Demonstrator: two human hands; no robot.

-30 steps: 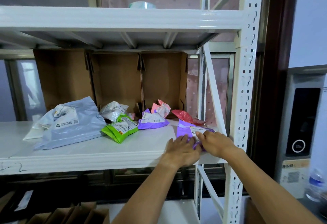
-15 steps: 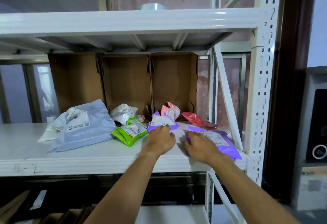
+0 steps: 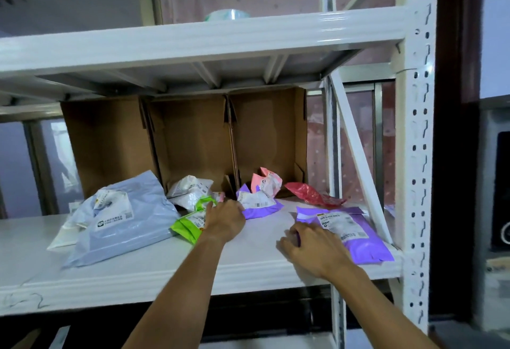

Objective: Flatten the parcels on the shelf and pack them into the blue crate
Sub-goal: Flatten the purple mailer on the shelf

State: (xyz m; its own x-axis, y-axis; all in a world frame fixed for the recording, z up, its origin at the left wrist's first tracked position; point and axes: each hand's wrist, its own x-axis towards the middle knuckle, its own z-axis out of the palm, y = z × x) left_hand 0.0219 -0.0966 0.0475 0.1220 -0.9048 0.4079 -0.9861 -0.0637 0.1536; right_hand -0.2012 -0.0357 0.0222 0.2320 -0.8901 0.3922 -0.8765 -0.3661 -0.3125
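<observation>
Several crumpled parcels lie on the white shelf (image 3: 138, 274): a large pale blue one (image 3: 124, 224), a white one (image 3: 187, 191), a green one (image 3: 187, 224), a small purple one (image 3: 262, 205), a pink one (image 3: 266, 181) and a red one (image 3: 309, 193). A large purple parcel (image 3: 356, 235) lies flat at the right end. My left hand (image 3: 225, 220) reaches between the green and small purple parcels, its fingertips touching the small purple one. My right hand (image 3: 311, 248) grips the flat purple parcel's near left corner with bent fingers. The blue crate is out of view.
An opened brown cardboard box (image 3: 193, 141) stands against the back of the shelf. A white upright post (image 3: 414, 155) and a slanted brace (image 3: 358, 161) close off the right end. A tape roll (image 3: 226, 15) sits on the upper shelf (image 3: 193, 42).
The large purple parcel went from bunched under both hands to lying flat. My left hand left it and moved left to the small purple parcel. My right hand stayed at its corner.
</observation>
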